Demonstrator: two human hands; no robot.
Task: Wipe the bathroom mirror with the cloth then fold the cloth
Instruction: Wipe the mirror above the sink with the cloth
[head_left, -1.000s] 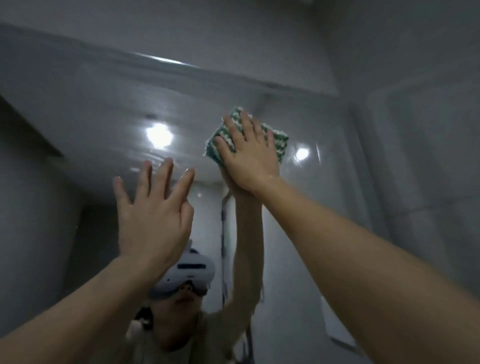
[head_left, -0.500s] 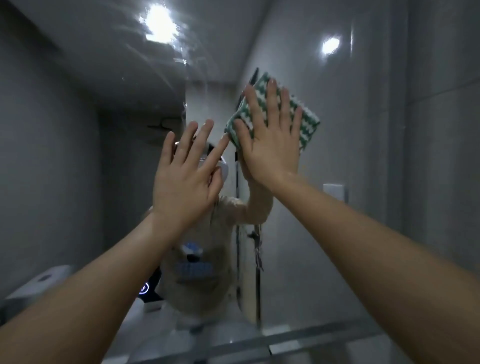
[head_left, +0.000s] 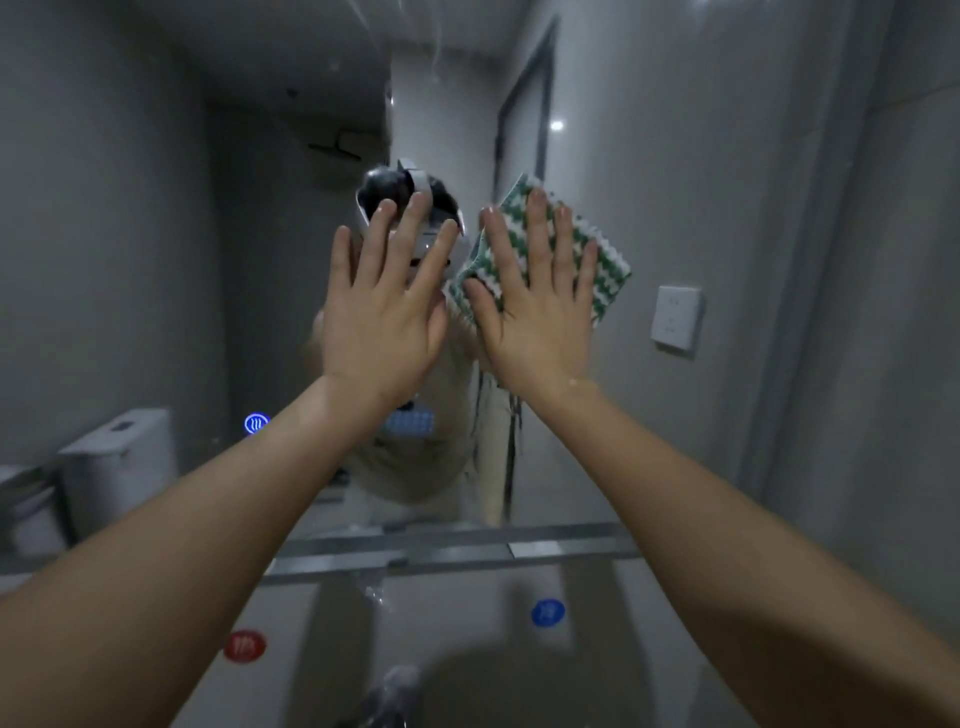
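Right hand (head_left: 540, 317) flat, fingers straight and spread, pressing a folded green-and-white zigzag-patterned cloth (head_left: 597, 265) against the large wall-mounted bathroom mirror (head_left: 156, 234); no curl round the cloth, palm pressure only. Cloth sits mid-height on the glass, toward its right side, its edges showing past the fingertips. Left hand (head_left: 382, 312) just beside it, raised, fingers straight and splayed, holding nothing; contact with the glass cannot be told. White wall socket plate (head_left: 675, 317) to the right. Below: red round sticker (head_left: 244, 646) and blue round sticker (head_left: 547, 613) above a dim basin (head_left: 519, 691).
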